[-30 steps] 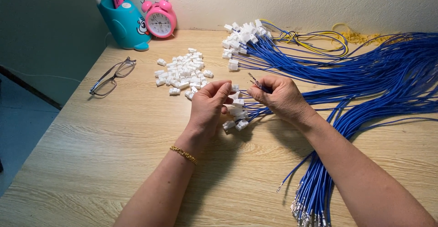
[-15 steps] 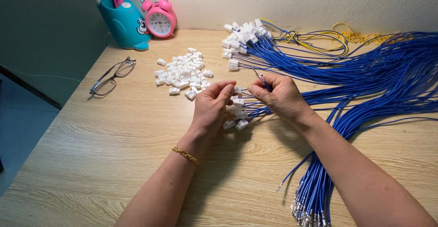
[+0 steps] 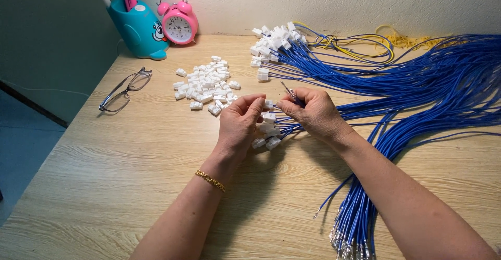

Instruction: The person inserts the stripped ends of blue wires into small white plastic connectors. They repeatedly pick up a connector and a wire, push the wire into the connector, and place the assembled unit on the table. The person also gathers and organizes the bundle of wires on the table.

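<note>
My left hand [image 3: 239, 124] pinches a small white plastic connector [image 3: 268, 104] between thumb and fingertips. My right hand [image 3: 312, 114] holds thin blue wires [image 3: 288, 91] by their metal ends, right beside that connector. Under both hands lie a few wired white connectors [image 3: 267, 134] whose blue leads run off to the right. A loose pile of white connectors [image 3: 206, 83] sits just left of my left hand. A big bundle of blue wires [image 3: 428, 90] covers the right side of the wooden table [image 3: 130, 176].
Finished connectors on blue wires [image 3: 271, 43] lie at the back, next to yellow wires [image 3: 365, 48]. Glasses [image 3: 124, 89] rest at the left edge. A teal pen holder [image 3: 138, 27] and a pink alarm clock [image 3: 179, 24] stand by the wall. Bare wire ends [image 3: 349, 239] sit near the front.
Both hands stay in place over the table. The fingers have shifted slightly, bringing the wire end and the white connector closer together.
</note>
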